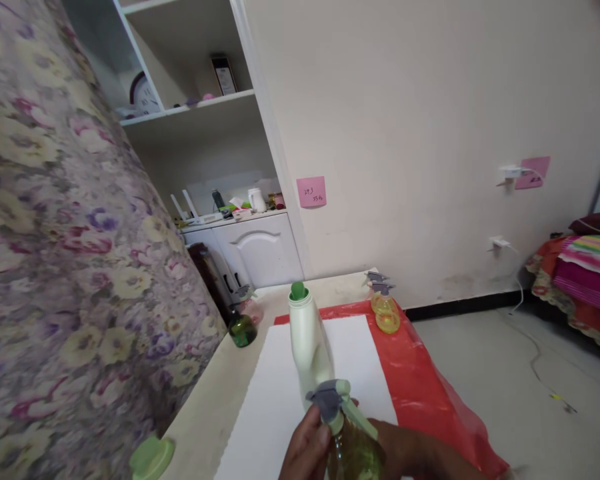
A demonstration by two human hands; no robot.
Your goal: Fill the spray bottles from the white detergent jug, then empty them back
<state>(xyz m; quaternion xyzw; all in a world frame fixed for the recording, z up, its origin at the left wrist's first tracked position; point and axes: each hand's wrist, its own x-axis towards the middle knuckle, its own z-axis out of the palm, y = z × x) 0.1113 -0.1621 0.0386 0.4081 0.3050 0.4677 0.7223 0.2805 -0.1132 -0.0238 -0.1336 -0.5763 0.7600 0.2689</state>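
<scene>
Close in front of me, both hands hold a translucent yellow-green spray bottle (355, 457) with a grey and pale green trigger head. My left hand (307, 443) has its fingers closed at the bottle's neck, just under the grey spray head. Behind the bottle's far side, my right hand (390, 440) grips the body; most of its fingers are hidden. Just beyond stands a tall pale green-white jug (307, 340), upright and uncapped, with a green spout in its mouth. A light green cap (151, 457) lies near the table's left edge.
White paper (260, 400) and red plastic sheeting (415, 373) cover part of the table (200, 400). Yellow spray bottles (387, 317) stand at the back right. A dark green bottle (243, 330) and a pinkish one (253, 308) stand at the back left. A floral curtain (80, 267) hangs along the left.
</scene>
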